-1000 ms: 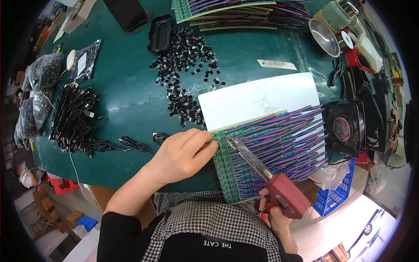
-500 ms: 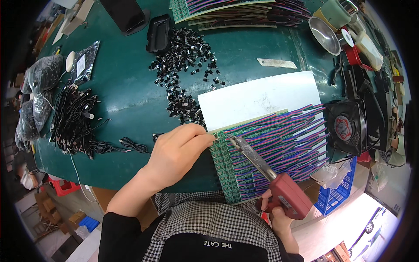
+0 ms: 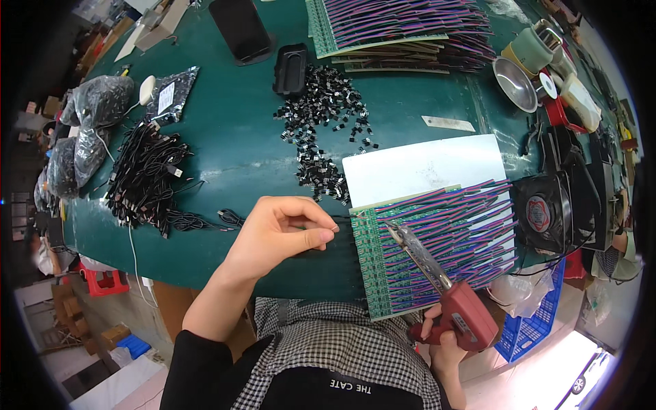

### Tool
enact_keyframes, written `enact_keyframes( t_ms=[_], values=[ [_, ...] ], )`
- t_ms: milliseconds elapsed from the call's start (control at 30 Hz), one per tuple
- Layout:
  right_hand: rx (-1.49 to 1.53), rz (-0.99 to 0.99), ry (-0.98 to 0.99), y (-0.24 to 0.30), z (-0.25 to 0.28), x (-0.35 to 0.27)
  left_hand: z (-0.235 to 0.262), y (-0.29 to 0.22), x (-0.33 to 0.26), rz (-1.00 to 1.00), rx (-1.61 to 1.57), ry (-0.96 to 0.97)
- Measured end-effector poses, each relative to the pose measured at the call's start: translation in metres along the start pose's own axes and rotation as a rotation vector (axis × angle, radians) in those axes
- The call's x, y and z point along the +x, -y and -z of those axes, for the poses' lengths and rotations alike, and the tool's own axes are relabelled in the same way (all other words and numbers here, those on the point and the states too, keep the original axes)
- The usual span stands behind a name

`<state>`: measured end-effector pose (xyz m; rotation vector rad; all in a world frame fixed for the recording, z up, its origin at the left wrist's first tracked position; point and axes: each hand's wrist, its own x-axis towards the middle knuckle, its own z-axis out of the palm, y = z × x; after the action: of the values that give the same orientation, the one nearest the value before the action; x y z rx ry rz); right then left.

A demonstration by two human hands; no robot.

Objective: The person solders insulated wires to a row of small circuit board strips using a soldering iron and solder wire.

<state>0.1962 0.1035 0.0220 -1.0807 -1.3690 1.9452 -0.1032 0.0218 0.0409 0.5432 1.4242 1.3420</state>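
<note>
My right hand (image 3: 437, 335) grips a red-handled soldering gun (image 3: 471, 320), its metal tip lying over the upper-left part of a green circuit board panel (image 3: 369, 266). Rows of red, blue and dark wires (image 3: 444, 236) run across that panel to the right. Left of the panel, my left hand (image 3: 283, 229) is apart from it, thumb and forefinger pressed together; whatever small thing may be between them cannot be made out. A thin dark cable (image 3: 342, 216) reaches the panel's upper-left corner from behind this hand.
A white sheet (image 3: 424, 167) lies under the panel. Small black components (image 3: 328, 102) are heaped beyond, beside a black tray (image 3: 290, 70). Black cables (image 3: 147, 174) are piled at left. More wired panels (image 3: 410, 41) are stacked at the back; a black fan (image 3: 543, 212) stands at right.
My left hand has drawn back from the panel's corner, where its fingertips were touching. The soldering gun tip stays over the panel. The whole view has shifted slightly.
</note>
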Motion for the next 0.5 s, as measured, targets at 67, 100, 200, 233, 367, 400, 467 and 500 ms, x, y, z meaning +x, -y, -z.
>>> enact_keyframes(
  t_ms=[67, 100, 200, 233, 367, 400, 467, 500],
  values=[
    [0.117, 0.066, 0.068, 0.000, 0.003, -0.002, -0.011, -0.005, -0.007, -0.137, 0.164, -0.089],
    [0.114, 0.068, 0.062, -0.001, 0.004, -0.002, -0.017, -0.005, -0.007, -0.271, 0.326, -0.178],
    [0.085, 0.038, 0.077, 0.000, 0.006, -0.001, -0.029, 0.002, -0.002, -0.395, 0.583, -0.236],
    [0.081, 0.025, 0.089, -0.001, 0.007, -0.001, -0.031, 0.006, 0.001, -0.440, 0.714, -0.253],
    [0.070, -0.003, 0.099, 0.001, 0.007, 0.001, -0.034, 0.027, 0.016, -0.629, 0.919, -0.284],
    [0.069, -0.007, 0.095, 0.001, 0.006, 0.002, -0.035, 0.030, 0.018, -0.626, 0.916, -0.280],
    [0.098, 0.032, 0.109, 0.000, 0.005, 0.006, -0.037, 0.036, 0.021, -0.745, 1.044, -0.270],
    [0.097, 0.027, 0.108, 0.000, 0.004, 0.008, -0.038, 0.039, 0.022, -0.741, 1.042, -0.269]
  ],
)
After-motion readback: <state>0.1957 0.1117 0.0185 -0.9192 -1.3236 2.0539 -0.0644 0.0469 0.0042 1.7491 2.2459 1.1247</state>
